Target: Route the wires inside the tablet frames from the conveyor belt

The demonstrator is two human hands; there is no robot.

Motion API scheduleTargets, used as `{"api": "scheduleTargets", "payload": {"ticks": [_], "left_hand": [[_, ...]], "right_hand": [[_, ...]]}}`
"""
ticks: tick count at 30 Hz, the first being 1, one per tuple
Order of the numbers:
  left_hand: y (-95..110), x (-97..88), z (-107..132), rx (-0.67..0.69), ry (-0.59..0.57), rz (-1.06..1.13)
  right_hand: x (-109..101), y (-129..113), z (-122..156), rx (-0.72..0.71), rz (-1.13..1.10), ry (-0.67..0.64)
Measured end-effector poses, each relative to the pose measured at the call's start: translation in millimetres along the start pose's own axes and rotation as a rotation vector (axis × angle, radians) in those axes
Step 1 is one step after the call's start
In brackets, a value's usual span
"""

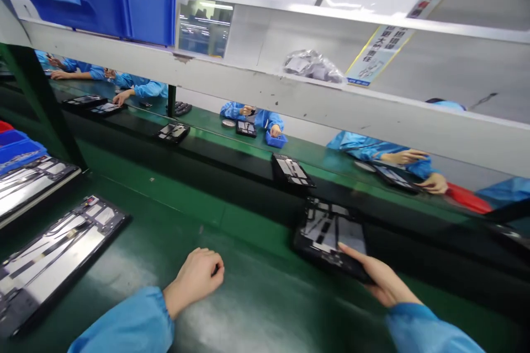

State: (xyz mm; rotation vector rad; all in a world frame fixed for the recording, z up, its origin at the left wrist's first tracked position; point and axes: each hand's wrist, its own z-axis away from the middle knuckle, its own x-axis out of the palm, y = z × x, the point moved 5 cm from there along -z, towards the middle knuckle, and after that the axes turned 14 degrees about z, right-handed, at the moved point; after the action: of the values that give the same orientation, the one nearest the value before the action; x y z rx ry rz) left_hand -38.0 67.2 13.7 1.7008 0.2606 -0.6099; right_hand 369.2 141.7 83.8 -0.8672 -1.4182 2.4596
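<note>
On the far left, a blue bin (19, 150) sat at the edge of the green table (174, 231). Next to it lay a long flat panel (28, 182) with shiny parts. A second flat panel (53, 256) lay closer, tilted across the table.

The left hand (199, 276) rested on the green table. Its fingers were curled into a loose fist, and it held nothing. The second panel was well off to its left, not touching it.

Up above, a big blue crate (124, 0) stood on a white shelf (290, 99). A crinkly plastic bag (312, 66) lay on that shelf too.

Farther right, the right hand (383, 278) held a dark open tablet (333, 237). The hand gripped the tablet by its near right corner. The fingers lay along the bottom edge, with one fingertip on top. Most of the tablet stuck out to the left of and above the hand. It sat at the edge of a dark belt (232, 160), well apart from the left hand.

Another small device (292, 170) lay on the belt just behind the tablet. Across the belt, other people in blue sleeves (368, 149) worked on their own devices.
</note>
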Motion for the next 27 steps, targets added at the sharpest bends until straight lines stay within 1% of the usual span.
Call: {"api": "scheduleTargets", "payload": {"ticks": [1, 2, 3, 5, 7, 8, 10, 13, 15, 17, 20, 22, 24, 25, 27], "left_hand": [[0.4, -3.4, -0.8, -0.015, 0.004, 0.057], [0.9, -7.2, -1.0, -0.037, 0.01, 0.137], [1.7, -11.2, -0.3, -0.065, 0.02, 0.233], [4.4, -16.9, 6.5, -0.148, 0.012, 0.443], [10.6, -17.3, 23.8, -0.231, -0.08, 0.6], [15.2, -17.2, 36.6, -0.251, -0.139, 0.633], [24.9, -19.5, 68.8, -0.251, -0.239, 0.613], [34.3, -29.0, 122.1, -0.247, -0.305, 0.447], [36.7, -34.6, 152.0, -0.276, -0.346, 0.309], [37.9, -39.1, 172.4, -0.294, -0.381, 0.152], [38.0, -43.9, 185.7, -0.314, -0.417, -0.104], [39.7, -48.2, 185.6, -0.311, -0.385, -0.285], [45.5, -51.7, 181.1, -0.277, -0.314, -0.44], [49.9, -51.6, 178.0, -0.249, -0.286, -0.495], [59.9, -46.1, 171.5, -0.19, -0.272, -0.569]], "right_hand": [[20.7, 6.8, 21.5, 0.032, -0.01, -0.149], [38.7, 15.4, 45.7, 0.041, -0.03, -0.245], [55.1, 24.8, 71.8, 0.018, -0.052, -0.32], [82.2, 49.7, 126.4, -0.013, -0.059, -0.414], [104.2, 77.6, 179.2, -0.035, -0.069, -0.522], [111.4, 90.9, 202.4, -0.06, -0.055, -0.554], [116.3, 112.3, 239.9, -0.188, 0.019, -0.547], [110.0, 135.2, 280.6, -0.42, 0.277, -0.507], [104.4, 147.5, 301.0, -0.495, 0.511, -0.527], [99.2, 156.8, 316.5, -0.509, 0.771, -0.556], [91.9, 160.1, 328.6, -0.538, 1.153, -0.54], [88.6, 153.9, 326.6, -0.583, 1.315, -0.483], [89.4, 139.4, 316.7, -0.677, 1.351, -0.374], [92.1, 128.9, 310.3, -0.757, 1.323, -0.298], [102.3, 105.5, 298.0, -0.946, 1.214, -0.137]]}}
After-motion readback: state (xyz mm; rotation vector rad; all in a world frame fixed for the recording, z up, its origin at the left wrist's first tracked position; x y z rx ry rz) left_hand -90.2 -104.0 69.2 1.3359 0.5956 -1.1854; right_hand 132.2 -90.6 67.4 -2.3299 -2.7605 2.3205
